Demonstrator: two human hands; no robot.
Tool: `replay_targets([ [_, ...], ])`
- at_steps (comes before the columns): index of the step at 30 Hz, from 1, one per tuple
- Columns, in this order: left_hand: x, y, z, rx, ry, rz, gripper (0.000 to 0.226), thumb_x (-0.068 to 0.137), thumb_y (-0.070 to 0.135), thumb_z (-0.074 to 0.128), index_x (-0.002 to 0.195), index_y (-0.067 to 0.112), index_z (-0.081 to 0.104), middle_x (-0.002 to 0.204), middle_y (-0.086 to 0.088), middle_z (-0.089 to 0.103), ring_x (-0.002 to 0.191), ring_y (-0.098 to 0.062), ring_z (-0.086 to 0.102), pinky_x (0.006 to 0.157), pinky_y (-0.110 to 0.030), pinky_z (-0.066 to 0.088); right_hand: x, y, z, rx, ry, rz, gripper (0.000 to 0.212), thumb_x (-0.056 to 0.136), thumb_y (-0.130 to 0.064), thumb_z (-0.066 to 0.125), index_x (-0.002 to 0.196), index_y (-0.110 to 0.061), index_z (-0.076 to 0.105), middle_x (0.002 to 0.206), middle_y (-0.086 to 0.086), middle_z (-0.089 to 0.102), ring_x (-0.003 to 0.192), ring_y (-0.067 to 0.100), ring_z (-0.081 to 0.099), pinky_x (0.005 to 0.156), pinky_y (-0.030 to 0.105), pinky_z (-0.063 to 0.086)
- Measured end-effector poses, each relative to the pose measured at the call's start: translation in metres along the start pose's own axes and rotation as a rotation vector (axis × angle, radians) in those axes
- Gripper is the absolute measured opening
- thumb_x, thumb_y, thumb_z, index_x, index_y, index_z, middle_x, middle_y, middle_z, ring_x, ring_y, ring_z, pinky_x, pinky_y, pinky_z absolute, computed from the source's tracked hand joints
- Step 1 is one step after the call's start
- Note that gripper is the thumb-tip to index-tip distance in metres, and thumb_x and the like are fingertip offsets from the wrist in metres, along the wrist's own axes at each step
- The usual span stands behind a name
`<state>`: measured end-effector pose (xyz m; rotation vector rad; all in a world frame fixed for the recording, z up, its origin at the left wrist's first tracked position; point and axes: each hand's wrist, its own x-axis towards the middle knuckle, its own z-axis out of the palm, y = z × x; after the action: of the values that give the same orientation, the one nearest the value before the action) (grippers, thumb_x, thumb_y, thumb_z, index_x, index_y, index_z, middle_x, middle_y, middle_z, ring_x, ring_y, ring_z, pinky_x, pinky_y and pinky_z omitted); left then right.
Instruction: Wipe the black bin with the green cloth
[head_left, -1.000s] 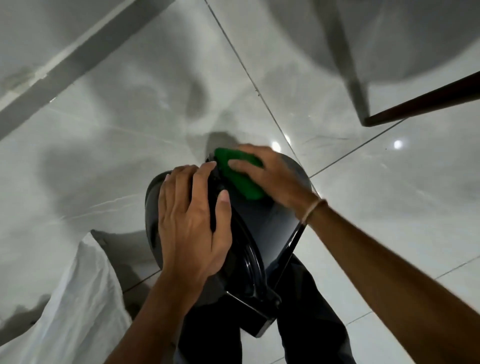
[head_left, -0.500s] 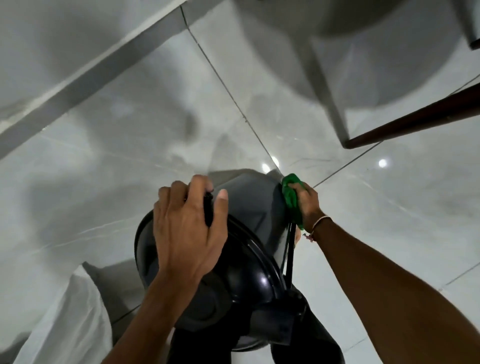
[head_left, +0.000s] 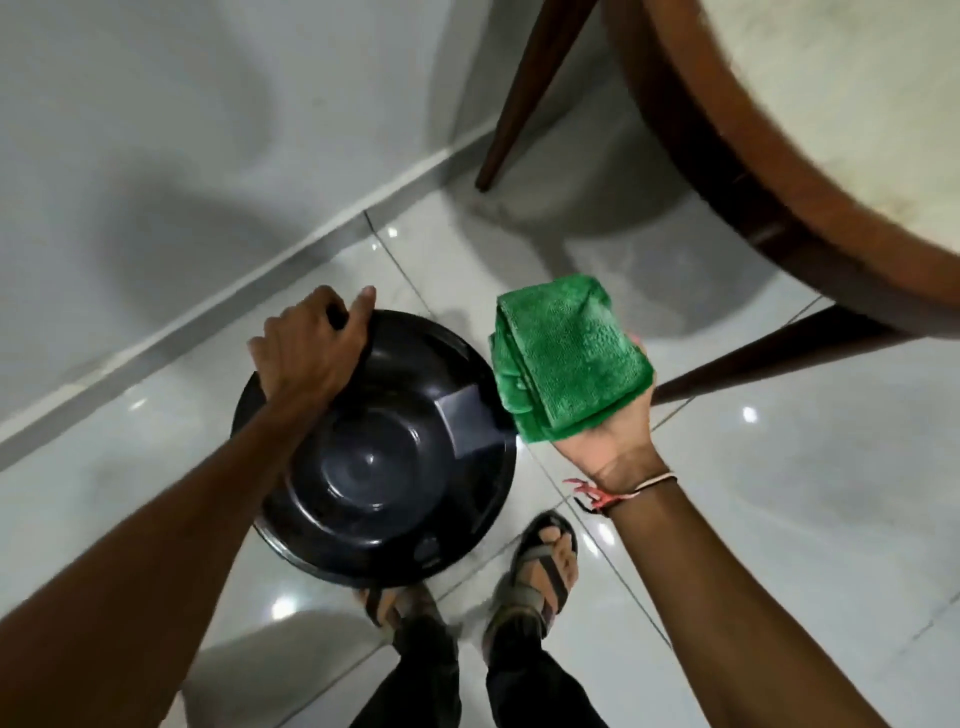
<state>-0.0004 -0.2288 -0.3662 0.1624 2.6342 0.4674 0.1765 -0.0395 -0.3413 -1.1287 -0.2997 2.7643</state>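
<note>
The black bin (head_left: 384, 467) stands upright on the tiled floor, seen from above with its round glossy inside showing. My left hand (head_left: 311, 348) grips its rim at the far left edge. The green cloth (head_left: 566, 364), folded into a thick pad, lies on the upturned palm of my right hand (head_left: 608, 441). That hand is held just right of the bin's rim, lifted off it, with the cloth not touching the bin.
A round wooden table (head_left: 779, 218) fills the upper right, with one leg (head_left: 524, 93) at the back and another (head_left: 769, 358) slanting just behind my right hand. A grey wall and skirting (head_left: 208, 306) run behind the bin. My sandalled feet (head_left: 540, 566) stand below it.
The bin went from tilted toward me to upright on the floor. My right hand left the bin's side and turned palm up with the cloth. The view swung toward the table.
</note>
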Motion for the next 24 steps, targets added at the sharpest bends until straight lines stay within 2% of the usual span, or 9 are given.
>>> replay_targets([
  [2, 0.031, 0.007, -0.003, 0.044, -0.026, -0.036, 0.062, 0.104, 0.068, 0.039, 0.119, 0.014, 0.066, 0.127, -0.027, 0.070, 0.128, -0.049, 0.059, 0.115, -0.058, 0.037, 0.004, 0.006, 0.021, 0.059, -0.077, -0.006, 0.044, 0.058, -0.036, 0.081, 0.095, -0.013, 0.079, 0.102, 0.012, 0.078, 0.096, 0.032, 0.076, 0.101, 0.045, 0.058],
  [4, 0.051, 0.009, -0.002, 0.058, -0.037, -0.054, 0.064, 0.103, 0.069, 0.040, 0.123, 0.014, 0.066, 0.130, -0.028, 0.068, 0.129, -0.050, 0.058, 0.115, -0.057, 0.038, 0.007, 0.013, 0.040, 0.130, -0.208, 0.037, 0.046, 0.074, -0.038, 0.072, 0.112, -0.012, 0.072, 0.120, 0.016, 0.070, 0.115, 0.036, 0.065, 0.118, 0.059, 0.043],
  [6, 0.061, 0.010, -0.002, 0.077, -0.021, -0.037, 0.064, 0.103, 0.068, 0.043, 0.124, 0.013, 0.067, 0.131, -0.031, 0.066, 0.130, -0.052, 0.056, 0.113, -0.058, 0.040, 0.009, 0.016, 0.056, 0.191, -0.314, 0.082, 0.056, 0.082, -0.043, 0.062, 0.130, -0.014, 0.058, 0.132, 0.018, 0.058, 0.124, 0.038, 0.054, 0.122, 0.069, 0.032],
  [10, 0.058, 0.018, -0.010, 0.028, -0.004, 0.031, 0.059, 0.102, 0.061, 0.052, 0.130, 0.011, 0.066, 0.131, -0.033, 0.059, 0.128, -0.055, 0.056, 0.110, -0.063, 0.044, -0.007, -0.016, 0.095, 0.103, -0.332, 0.064, 0.048, 0.085, -0.042, 0.055, 0.114, -0.007, 0.068, 0.120, 0.018, 0.063, 0.109, 0.035, 0.059, 0.103, 0.050, 0.054],
  [12, 0.046, 0.027, -0.024, 0.021, 0.061, 0.096, 0.055, 0.102, 0.056, 0.057, 0.139, 0.015, 0.058, 0.134, -0.032, 0.056, 0.129, -0.055, 0.054, 0.110, -0.066, 0.043, -0.024, -0.048, 0.120, -0.128, -0.293, -0.078, 0.044, 0.078, -0.041, 0.065, 0.107, -0.009, 0.074, 0.106, 0.014, 0.070, 0.093, 0.031, 0.064, 0.087, 0.041, 0.050],
  [15, 0.010, 0.061, -0.066, 0.033, 0.258, 0.322, 0.058, 0.103, 0.055, 0.052, 0.148, 0.019, 0.050, 0.134, -0.028, 0.057, 0.124, -0.051, 0.056, 0.103, -0.064, 0.046, -0.063, -0.111, 0.158, -0.589, -0.025, -0.626, 0.041, 0.071, -0.032, 0.074, 0.110, -0.019, 0.071, 0.094, 0.000, 0.072, 0.079, 0.020, 0.068, 0.069, 0.034, 0.056],
  [18, -0.020, 0.117, -0.116, 0.099, 0.433, 0.598, 0.062, 0.101, 0.054, 0.049, 0.150, 0.015, 0.056, 0.139, -0.024, 0.063, 0.128, -0.045, 0.061, 0.103, -0.058, 0.048, -0.075, -0.172, 0.175, -1.302, 0.383, -1.149, 0.037, 0.083, -0.031, 0.065, 0.118, -0.017, 0.065, 0.105, 0.001, 0.069, 0.097, 0.022, 0.066, 0.081, 0.034, 0.052],
  [20, -0.034, 0.152, -0.135, 0.166, 0.501, 0.707, 0.061, 0.101, 0.050, 0.055, 0.149, 0.013, 0.059, 0.142, -0.026, 0.064, 0.130, -0.045, 0.064, 0.105, -0.056, 0.049, -0.065, -0.208, 0.166, -1.721, 0.563, -1.130, 0.041, 0.092, -0.029, 0.061, 0.129, -0.013, 0.060, 0.125, 0.012, 0.063, 0.119, 0.033, 0.056, 0.095, 0.038, 0.044],
  [24, -0.038, 0.212, -0.170, 0.368, 0.595, 0.840, 0.064, 0.104, 0.054, 0.052, 0.154, 0.014, 0.055, 0.150, -0.026, 0.061, 0.137, -0.041, 0.063, 0.110, -0.055, 0.050, -0.039, -0.250, 0.151, -2.183, 0.646, -0.664, 0.046, 0.105, -0.035, 0.050, 0.146, -0.014, 0.047, 0.153, 0.016, 0.046, 0.146, 0.039, 0.039, 0.120, 0.061, 0.031],
])
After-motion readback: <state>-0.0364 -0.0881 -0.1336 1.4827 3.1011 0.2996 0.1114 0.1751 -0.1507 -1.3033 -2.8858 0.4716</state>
